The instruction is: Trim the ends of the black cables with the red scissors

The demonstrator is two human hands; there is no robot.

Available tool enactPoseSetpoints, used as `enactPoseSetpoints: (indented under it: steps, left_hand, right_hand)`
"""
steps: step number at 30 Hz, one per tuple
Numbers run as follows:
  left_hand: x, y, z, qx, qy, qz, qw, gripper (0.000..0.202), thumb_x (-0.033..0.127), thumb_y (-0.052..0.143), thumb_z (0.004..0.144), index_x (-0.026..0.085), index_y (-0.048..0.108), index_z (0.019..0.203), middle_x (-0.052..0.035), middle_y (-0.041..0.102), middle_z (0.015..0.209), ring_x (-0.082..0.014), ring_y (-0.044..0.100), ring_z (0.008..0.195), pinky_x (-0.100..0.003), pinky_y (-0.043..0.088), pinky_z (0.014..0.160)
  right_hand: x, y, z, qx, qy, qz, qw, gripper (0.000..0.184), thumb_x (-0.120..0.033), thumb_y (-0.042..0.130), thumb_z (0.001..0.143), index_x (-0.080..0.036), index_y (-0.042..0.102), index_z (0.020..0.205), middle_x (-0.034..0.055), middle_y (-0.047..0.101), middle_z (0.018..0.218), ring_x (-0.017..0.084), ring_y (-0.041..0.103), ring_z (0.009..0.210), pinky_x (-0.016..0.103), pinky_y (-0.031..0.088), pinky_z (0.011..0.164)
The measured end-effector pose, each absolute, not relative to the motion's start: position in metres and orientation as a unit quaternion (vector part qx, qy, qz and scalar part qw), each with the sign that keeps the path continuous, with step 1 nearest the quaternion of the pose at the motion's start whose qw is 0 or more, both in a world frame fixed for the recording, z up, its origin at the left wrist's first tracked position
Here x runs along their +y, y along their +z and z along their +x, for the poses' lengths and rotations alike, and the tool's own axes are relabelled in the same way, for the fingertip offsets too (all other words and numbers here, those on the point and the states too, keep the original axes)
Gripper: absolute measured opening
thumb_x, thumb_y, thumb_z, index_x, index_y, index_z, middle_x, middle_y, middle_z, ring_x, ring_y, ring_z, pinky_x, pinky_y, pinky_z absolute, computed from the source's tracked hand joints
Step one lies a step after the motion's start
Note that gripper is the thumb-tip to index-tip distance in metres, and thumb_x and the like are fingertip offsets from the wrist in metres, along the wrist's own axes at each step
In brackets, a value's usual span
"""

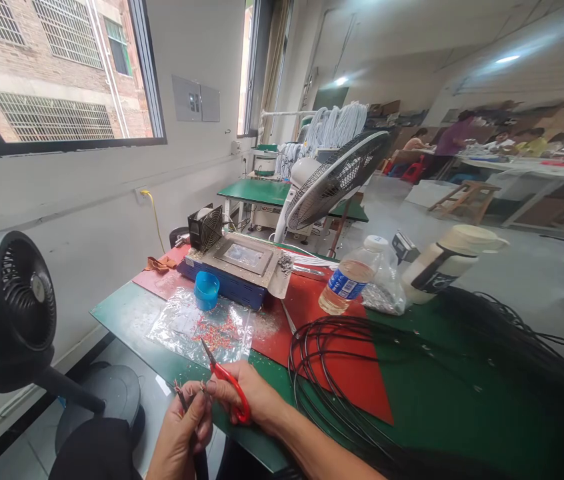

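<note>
My left hand (185,427) is closed around a black cable (201,460) near the table's front edge. Thin stripped wire ends (178,388) stick up from it. Red-handled scissors (232,387) sit in my right hand (255,393), their pointed blades aimed up and to the left. The thumb and fingertip of that hand also meet the wire ends beside my left fingers; whether they pinch them I cannot tell. Just beyond lies a clear plastic bag (167,327) strewn with small red and orange wire clippings (217,331).
A blue solder-pot-like box (232,287) with a small fan (205,228) stands behind the bag, near a blue cup (207,291). Coiled black cables (312,373) cover the right side. A bottle (349,280) and a jug (439,263) stand farther back. A floor fan (9,313) is at left.
</note>
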State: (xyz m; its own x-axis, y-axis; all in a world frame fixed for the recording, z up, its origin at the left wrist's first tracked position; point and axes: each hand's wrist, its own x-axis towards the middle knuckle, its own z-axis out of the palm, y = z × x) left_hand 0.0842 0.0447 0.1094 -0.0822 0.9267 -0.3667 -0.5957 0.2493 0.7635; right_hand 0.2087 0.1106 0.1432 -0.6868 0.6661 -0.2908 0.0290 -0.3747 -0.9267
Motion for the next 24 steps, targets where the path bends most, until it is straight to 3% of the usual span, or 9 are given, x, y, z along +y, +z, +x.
enactPoseSetpoints:
  steps: [17,19,21,24]
  left_hand:
    - [0.043,0.109,0.085,0.465,0.557,0.201,0.658,0.026,0.04,0.061,0.069,0.016,0.05,0.064,0.0071,0.041,0.034,-0.0003,0.022,0.028,-0.016,0.008,0.033]
    - [0.044,0.113,0.085,0.462,0.568,0.184,0.656,0.027,0.039,0.064,0.067,0.015,0.052,0.064,0.0059,0.044,0.035,-0.0002,0.026,0.029,-0.014,0.014,0.032]
    - [0.044,0.118,0.083,0.474,0.584,0.128,0.646,0.023,0.033,0.068,0.065,0.014,0.055,0.067,0.0036,0.053,0.043,-0.0022,0.04,0.034,-0.013,0.029,0.035]
    - [0.045,0.125,0.077,0.465,0.611,-0.005,0.641,0.013,0.016,0.069,0.065,0.014,0.058,0.074,0.0001,0.064,0.06,-0.0104,0.061,0.059,-0.024,0.051,0.06]
  right_hand:
    - [0.111,0.143,0.209,-0.506,0.762,-0.336,0.224,0.05,-0.06,0.066,0.059,-0.012,0.053,0.064,-0.0065,0.042,0.043,0.003,0.034,0.03,0.014,0.019,0.026]
    - [0.111,0.142,0.209,-0.519,0.746,-0.349,0.228,0.05,-0.061,0.063,0.061,-0.013,0.051,0.064,-0.0064,0.042,0.044,0.004,0.034,0.031,0.015,0.019,0.028]
    - [0.112,0.14,0.209,-0.553,0.704,-0.366,0.255,0.048,-0.061,0.059,0.066,-0.013,0.051,0.064,-0.0064,0.04,0.045,0.005,0.035,0.033,0.017,0.022,0.032]
    - [0.111,0.135,0.209,-0.69,0.526,-0.369,0.333,0.038,-0.05,0.058,0.074,-0.014,0.056,0.065,-0.003,0.046,0.051,0.007,0.041,0.045,0.019,0.031,0.043]
